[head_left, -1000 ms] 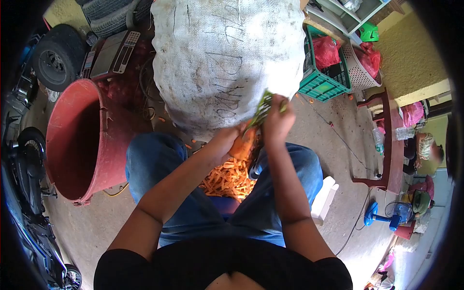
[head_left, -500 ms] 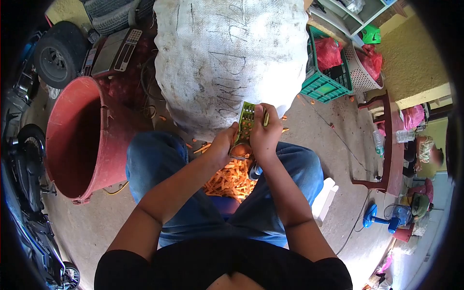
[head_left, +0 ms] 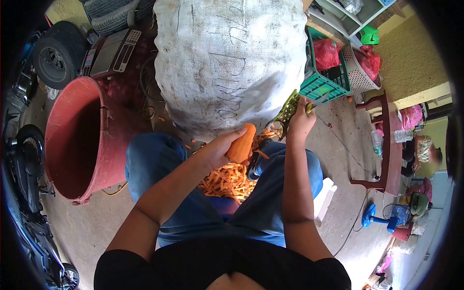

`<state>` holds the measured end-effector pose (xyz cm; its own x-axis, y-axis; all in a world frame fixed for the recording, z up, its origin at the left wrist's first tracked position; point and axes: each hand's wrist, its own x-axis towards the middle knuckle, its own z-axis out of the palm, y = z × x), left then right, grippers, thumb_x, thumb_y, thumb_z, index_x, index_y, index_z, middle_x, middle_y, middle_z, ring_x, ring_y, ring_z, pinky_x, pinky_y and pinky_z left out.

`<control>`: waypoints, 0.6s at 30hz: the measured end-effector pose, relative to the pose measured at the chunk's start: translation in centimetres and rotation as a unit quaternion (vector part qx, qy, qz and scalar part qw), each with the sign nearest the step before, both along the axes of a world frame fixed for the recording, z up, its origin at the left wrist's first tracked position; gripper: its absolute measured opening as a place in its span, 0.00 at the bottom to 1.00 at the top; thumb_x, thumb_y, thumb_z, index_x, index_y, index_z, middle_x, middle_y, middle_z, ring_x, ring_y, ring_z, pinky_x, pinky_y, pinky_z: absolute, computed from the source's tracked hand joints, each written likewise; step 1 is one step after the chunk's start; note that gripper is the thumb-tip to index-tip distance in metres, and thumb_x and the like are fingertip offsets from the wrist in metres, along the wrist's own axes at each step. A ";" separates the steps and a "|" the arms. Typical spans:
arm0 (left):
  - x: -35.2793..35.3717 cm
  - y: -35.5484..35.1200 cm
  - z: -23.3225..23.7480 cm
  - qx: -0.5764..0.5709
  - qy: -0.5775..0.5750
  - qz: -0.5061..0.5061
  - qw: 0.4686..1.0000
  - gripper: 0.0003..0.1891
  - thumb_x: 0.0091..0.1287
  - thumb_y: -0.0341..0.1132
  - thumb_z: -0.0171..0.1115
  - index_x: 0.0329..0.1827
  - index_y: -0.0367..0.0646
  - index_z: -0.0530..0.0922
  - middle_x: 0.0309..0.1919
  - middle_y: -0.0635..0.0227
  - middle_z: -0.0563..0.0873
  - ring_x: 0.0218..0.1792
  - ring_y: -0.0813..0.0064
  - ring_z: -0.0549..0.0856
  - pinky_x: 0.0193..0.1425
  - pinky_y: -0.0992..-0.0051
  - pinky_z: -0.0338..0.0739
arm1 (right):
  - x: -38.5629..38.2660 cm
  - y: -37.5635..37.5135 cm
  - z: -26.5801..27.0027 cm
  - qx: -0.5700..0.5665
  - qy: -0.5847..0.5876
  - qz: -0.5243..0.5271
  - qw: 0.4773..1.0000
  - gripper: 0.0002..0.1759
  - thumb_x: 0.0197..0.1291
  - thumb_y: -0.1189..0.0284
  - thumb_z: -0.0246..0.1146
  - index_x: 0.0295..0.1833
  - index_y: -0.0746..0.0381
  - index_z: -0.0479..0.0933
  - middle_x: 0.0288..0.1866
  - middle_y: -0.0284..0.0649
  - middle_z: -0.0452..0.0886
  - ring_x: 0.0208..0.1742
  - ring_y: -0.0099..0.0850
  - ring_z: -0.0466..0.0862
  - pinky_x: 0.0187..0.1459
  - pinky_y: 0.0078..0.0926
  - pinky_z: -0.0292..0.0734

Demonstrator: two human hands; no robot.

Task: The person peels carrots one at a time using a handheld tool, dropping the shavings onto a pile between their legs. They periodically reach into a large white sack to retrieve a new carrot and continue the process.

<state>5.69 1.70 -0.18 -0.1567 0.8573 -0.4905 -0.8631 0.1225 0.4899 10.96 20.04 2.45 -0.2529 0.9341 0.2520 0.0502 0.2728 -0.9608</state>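
My left hand [head_left: 223, 149] is wrapped round a thick orange carrot [head_left: 243, 143] with a bared, smooth side, tilted above my knees. To its right, my right hand [head_left: 302, 118] grips a green peeler [head_left: 288, 110] full of holes, held apart from the carrot. Orange shavings hang near the peeler's lower end, and a strip lies by the left fingertips. Below, between my legs, is a heap of carrot peelings [head_left: 226, 181]. A big white woven sack [head_left: 212, 67] with handwriting on it stands just in front of both hands.
On the left stand a large red tub [head_left: 99, 140], a scale [head_left: 116, 53] and a motorbike [head_left: 36, 193]. At the right are a green crate [head_left: 326, 87], a white basket [head_left: 360, 72], a wooden bench [head_left: 390, 145] and a blue fan [head_left: 382, 220]. Another person sits far right.
My hands have moved apart. The right hand has carried the peeler away to the right, while the left has turned the carrot upward into fuller view.
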 end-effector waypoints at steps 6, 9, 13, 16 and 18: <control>-1.4 -0.4 -0.1 0.049 -0.023 -0.030 0.998 0.22 0.61 0.45 0.48 0.53 0.39 0.61 0.44 0.61 0.72 0.43 0.64 0.77 0.41 0.63 0.75 | 0.0 -0.6 -0.6 -0.068 0.015 0.066 0.995 0.13 0.57 0.69 0.52 0.32 0.70 0.72 0.18 0.28 0.67 0.21 0.15 0.63 0.23 0.16 0.58; -1.9 -0.3 -0.9 0.080 0.043 -0.010 0.996 0.23 0.59 0.40 0.53 0.54 0.38 0.60 0.46 0.62 0.71 0.46 0.67 0.75 0.47 0.65 0.73 | 0.1 -0.3 -0.9 -0.059 0.003 0.081 0.995 0.14 0.57 0.68 0.52 0.34 0.70 0.72 0.19 0.28 0.67 0.22 0.16 0.63 0.24 0.16 0.59; -2.0 -0.3 -0.4 0.059 0.120 -0.014 0.991 0.25 0.55 0.36 0.58 0.54 0.38 0.60 0.45 0.63 0.72 0.49 0.71 0.73 0.50 0.69 0.71 | 0.1 -0.1 -1.1 -0.077 0.021 0.096 0.992 0.14 0.57 0.67 0.52 0.34 0.70 0.72 0.21 0.29 0.69 0.23 0.16 0.64 0.26 0.16 0.61; -2.2 -0.3 -1.1 0.102 0.117 -0.038 0.987 0.26 0.53 0.33 0.60 0.54 0.38 0.61 0.46 0.63 0.71 0.49 0.71 0.73 0.49 0.70 0.72 | 0.1 -0.1 -1.2 -0.106 0.036 0.105 0.988 0.15 0.57 0.67 0.52 0.34 0.70 0.72 0.22 0.30 0.70 0.25 0.17 0.66 0.28 0.16 0.62; -2.0 -0.4 -0.5 0.081 0.135 -0.047 0.986 0.27 0.52 0.34 0.61 0.53 0.38 0.61 0.46 0.63 0.71 0.48 0.71 0.73 0.49 0.72 0.72 | 0.1 -0.1 -1.3 -0.111 0.041 0.111 0.987 0.15 0.57 0.67 0.53 0.34 0.70 0.72 0.23 0.30 0.70 0.25 0.17 0.66 0.29 0.15 0.63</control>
